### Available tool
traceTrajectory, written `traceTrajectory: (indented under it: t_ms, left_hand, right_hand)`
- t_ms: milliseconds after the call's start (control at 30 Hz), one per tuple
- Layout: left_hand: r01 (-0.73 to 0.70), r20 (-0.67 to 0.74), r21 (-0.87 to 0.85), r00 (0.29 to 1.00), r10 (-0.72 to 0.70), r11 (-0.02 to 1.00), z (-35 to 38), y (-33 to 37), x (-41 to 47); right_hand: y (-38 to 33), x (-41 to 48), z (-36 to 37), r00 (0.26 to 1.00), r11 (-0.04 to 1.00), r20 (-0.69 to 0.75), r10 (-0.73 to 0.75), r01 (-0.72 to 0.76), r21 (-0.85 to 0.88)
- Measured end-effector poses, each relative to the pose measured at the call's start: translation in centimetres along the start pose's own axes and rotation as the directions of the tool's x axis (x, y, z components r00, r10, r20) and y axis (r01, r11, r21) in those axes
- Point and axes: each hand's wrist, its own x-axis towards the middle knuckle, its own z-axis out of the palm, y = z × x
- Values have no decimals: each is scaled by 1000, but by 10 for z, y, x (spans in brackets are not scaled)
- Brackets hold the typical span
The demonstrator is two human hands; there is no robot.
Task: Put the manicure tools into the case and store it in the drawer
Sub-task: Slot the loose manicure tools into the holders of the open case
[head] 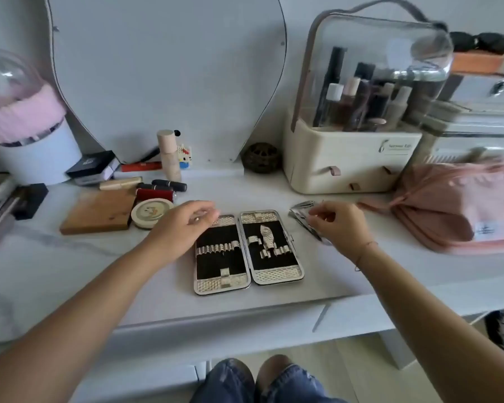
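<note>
Black-lined case lies open on the dressing table, its loops nearly all empty; one small piece may sit in the right half. My left hand rests curled on its top-left corner. My right hand pinches among the metal tools just beside it. Loading, closing and the drawer all remain.

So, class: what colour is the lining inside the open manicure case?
Black lining, with silvery textured loops and borders; seen best in the head view.
</note>
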Motion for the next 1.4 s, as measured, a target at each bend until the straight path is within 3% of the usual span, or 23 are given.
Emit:
traceTrajectory:
  t_ms: [133, 400, 500, 667, 867, 1033, 1400]
  left_hand:
    - [-55, -34, 58, 998, 57, 997, 0, -12, 10]
    - [-135, -75, 10, 988, 136, 991, 3, -22, 14]
    - [-141, -78, 33, 987, 144, 989, 3, -22, 13]
    - [-140, -71, 51, 987, 143, 989, 3, -21, 13]
    - [-117, -65, 72, 990, 121, 991, 2, -19, 13]
    - [-116, -77, 87, 989, 123, 989, 2, -20, 14]
    - [-128, -96, 89, 986, 136, 988, 4, -21, 14]
  right_hand:
    - [-6, 11, 17, 995, 986, 79, 56, -42, -162]
    - [-7, 20, 25, 995, 978, 82, 62, -44, -205]
    - [-12, 23, 21, 991, 992, 102, 81, -70, -109]
    - [-21, 27, 12, 978, 967, 164, 131, -163, 195]
    - [-50, 26, 17, 895, 756, 434, 102, -354, 551]
    - [-86, 21, 50, 798, 678, 600, 45, -466, 569]
    - [-101, 29, 88, 809, 722, 581, 91, -456, 520]
